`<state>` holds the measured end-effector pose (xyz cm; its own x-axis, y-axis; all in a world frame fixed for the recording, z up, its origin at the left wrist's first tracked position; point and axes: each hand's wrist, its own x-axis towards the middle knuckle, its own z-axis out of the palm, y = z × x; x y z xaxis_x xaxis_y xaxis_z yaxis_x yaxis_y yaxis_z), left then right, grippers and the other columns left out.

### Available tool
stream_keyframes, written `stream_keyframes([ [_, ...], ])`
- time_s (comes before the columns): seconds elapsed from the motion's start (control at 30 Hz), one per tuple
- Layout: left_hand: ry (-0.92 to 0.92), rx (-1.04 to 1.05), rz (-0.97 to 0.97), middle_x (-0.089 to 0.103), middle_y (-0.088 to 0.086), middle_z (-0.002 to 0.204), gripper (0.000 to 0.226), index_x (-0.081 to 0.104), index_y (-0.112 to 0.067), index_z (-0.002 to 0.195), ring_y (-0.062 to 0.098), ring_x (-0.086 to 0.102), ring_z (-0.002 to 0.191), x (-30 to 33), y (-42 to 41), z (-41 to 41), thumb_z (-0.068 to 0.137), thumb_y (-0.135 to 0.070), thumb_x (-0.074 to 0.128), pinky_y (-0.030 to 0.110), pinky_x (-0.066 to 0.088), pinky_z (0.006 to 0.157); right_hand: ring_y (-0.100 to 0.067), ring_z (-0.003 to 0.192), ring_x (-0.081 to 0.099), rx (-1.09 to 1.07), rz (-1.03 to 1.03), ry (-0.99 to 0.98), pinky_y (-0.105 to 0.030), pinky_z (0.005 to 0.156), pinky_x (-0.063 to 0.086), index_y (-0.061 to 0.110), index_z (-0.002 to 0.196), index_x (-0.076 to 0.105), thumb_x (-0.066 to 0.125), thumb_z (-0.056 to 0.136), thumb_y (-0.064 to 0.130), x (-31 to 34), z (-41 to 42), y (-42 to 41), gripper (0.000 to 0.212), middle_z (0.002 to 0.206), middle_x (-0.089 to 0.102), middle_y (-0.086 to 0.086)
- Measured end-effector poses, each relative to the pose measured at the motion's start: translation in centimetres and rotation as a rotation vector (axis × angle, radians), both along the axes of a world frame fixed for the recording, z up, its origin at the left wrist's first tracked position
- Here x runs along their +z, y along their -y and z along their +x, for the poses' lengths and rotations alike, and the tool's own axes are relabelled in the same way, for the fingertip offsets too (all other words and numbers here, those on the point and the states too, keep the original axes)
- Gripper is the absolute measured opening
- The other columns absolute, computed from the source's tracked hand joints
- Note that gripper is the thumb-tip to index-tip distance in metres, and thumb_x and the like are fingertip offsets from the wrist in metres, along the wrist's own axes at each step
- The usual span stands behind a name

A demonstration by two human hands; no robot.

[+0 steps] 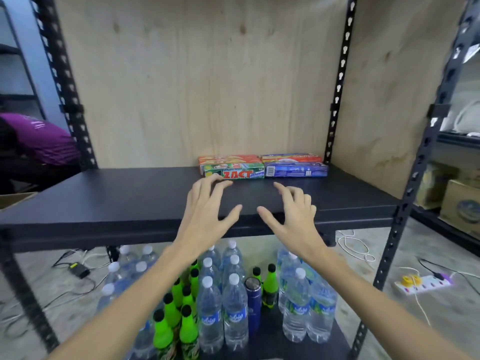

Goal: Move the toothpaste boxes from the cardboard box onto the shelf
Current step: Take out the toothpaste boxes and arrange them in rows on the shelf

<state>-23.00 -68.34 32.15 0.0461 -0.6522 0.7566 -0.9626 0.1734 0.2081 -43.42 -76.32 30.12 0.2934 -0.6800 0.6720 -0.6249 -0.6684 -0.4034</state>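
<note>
Toothpaste boxes: four long printed cardboard cartons sit at the back right of the black shelf board (pixel 104 193), against the plywood back panel (pixel 197 81), in two short stacks side by side: a green-and-red "ZACT" carton (pixel 235 173) under a red-orange carton (pixel 230 159), and a blue carton (pixel 296 170) under a red-and-blue carton (pixel 291 157).
Long axis: all four run left to right, parallel to the shelf's front edge.
Key relation: the cartons lie straight ahead of both hands, further back on the shelf; our left hand (pixel 207 211) is the nearer, its fingertips (pixel 217 178) just at the front face of the green carton, though we cannot tell if they touch.
Right hand: our right hand (pixel 293 216) hovers above the bare shelf, short of the blue carton and apart from it.
Grip: both hands are spread wide, palms down, fingers slightly curled, holding nothing.
Arms: both forearms reach forward and up over the plastic water bottles (pixel 233 302) and green bottles (pixel 171 313) below.
Cardboard box: the source box is not clearly in view.
Our judgement: this placement looks complete; more cartons would go in front of or beside the stacks.
</note>
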Motion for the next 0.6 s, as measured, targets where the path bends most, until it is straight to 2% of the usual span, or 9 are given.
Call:
stream_keyframes([
  [0.1,-0.051,0.044,-0.076,0.039,-0.002,0.145,0.055,0.048,-0.021,0.141,0.019,0.031,0.138,-4.1,-3.2,-1.1,0.092,-0.041,0.066,0.037,0.026,0.118,-0.016,0.116,0.034,-0.040,-0.059,0.077,-0.029,0.093,0.022,0.025,0.152,0.037,0.061,0.092,0.057,-2.5,0.8,-3.5,0.072,0.130,0.034,0.002],
  [0.23,-0.179,0.076,-0.085,0.039,0.002,0.143,0.058,0.046,-0.018,0.143,0.023,0.035,0.133,-11.3,-7.2,-2.1,0.092,-0.037,0.066,0.036,0.029,0.115,-0.015,0.119,0.035,-0.020,0.023,0.164,-0.027,0.093,0.019,0.024,0.151,0.035,0.063,0.092,0.052,-9.2,1.9,-8.1,0.071,0.128,0.032,0.001],
  [0.4,-0.374,0.171,0.177,0.048,0.001,0.130,0.050,0.049,-0.018,0.136,0.020,0.043,0.126,-23.7,-12.9,-1.7,0.092,-0.035,0.066,0.035,0.036,0.107,-0.022,0.127,0.038,-0.017,0.290,0.092,-0.039,0.100,0.031,0.025,0.150,0.037,0.066,0.093,0.045,-22.3,1.9,-13.0,0.067,0.133,0.037,-0.002],
  [0.6,-0.628,0.461,0.582,0.055,0.006,0.123,0.041,0.053,-0.016,0.129,0.026,0.055,0.115,-36.8,-19.6,1.3,0.094,-0.036,0.063,0.040,0.044,0.097,-0.026,0.120,0.046,-0.034,0.654,-0.110,-0.042,0.096,0.034,0.019,0.148,0.039,0.065,0.094,0.041,-35.1,1.0,-18.0,0.064,0.123,0.050,-0.003],
])
